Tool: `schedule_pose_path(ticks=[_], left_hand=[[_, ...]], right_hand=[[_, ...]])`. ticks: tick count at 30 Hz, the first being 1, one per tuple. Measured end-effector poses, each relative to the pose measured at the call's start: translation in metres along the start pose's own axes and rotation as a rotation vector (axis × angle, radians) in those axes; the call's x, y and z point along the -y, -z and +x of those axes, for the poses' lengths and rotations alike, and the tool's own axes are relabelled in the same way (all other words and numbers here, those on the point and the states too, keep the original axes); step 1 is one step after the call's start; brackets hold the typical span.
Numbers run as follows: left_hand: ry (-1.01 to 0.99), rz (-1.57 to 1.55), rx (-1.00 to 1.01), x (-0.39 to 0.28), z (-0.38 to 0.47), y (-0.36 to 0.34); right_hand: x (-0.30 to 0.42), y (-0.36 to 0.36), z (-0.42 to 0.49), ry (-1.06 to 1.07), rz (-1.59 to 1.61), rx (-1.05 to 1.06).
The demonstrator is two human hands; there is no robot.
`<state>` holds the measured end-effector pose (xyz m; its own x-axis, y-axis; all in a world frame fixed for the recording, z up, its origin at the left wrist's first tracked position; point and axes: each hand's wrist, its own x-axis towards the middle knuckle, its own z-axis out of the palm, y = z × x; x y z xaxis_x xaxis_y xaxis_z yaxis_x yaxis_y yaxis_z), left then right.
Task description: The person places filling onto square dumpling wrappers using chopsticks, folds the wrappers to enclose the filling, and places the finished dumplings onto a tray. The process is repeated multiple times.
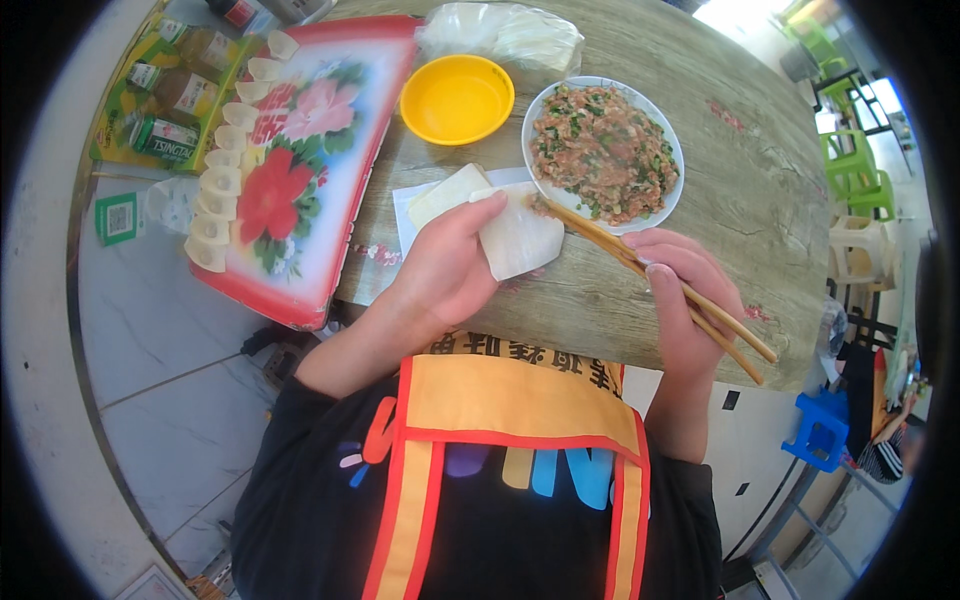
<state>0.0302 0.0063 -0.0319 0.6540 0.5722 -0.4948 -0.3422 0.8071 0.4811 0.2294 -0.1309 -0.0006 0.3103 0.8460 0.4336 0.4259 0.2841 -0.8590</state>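
Observation:
My left hand [457,259] holds a thin wonton wrapper [523,238] spread across its fingers, with the thumb on its upper left edge. In my right hand [686,292] is a pair of wooden chopsticks [611,244]. Their tips carry a small dab of meat filling [538,204] at the wrapper's upper edge. Just beyond them stands a white plate [529,154] heaped with minced meat and chopped greens [604,150]. A stack of wrappers [450,193] lies behind my left hand, partly hidden by it.
A red-rimmed floral tray [300,180] at the left bears a row of folded wontons [219,180]. A yellow bowl [457,101] and a plastic bag of wrappers [510,36] stand at the back of the wooden table [750,187]. A person [885,442] and stools [817,431] are at the far right.

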Motion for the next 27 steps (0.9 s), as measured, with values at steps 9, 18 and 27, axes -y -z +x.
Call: schedule_pose_path(ticks=[9, 18, 27], left_hand=[[-0.022, 0.015, 0.020, 0.000, -0.001, 0.002], [0.010, -0.088, 0.056, -0.008, -0.013, 0.006], [-0.037, -0.144, 0.088, -0.020, -0.011, 0.006]], right_hand=[[-0.008, -0.006, -0.002, -0.087, 0.152, -0.160], [-0.009, -0.017, -0.011, 0.052, -0.024, -0.069], [0.011, -0.029, -0.009, 0.410, -0.299, 0.290]])
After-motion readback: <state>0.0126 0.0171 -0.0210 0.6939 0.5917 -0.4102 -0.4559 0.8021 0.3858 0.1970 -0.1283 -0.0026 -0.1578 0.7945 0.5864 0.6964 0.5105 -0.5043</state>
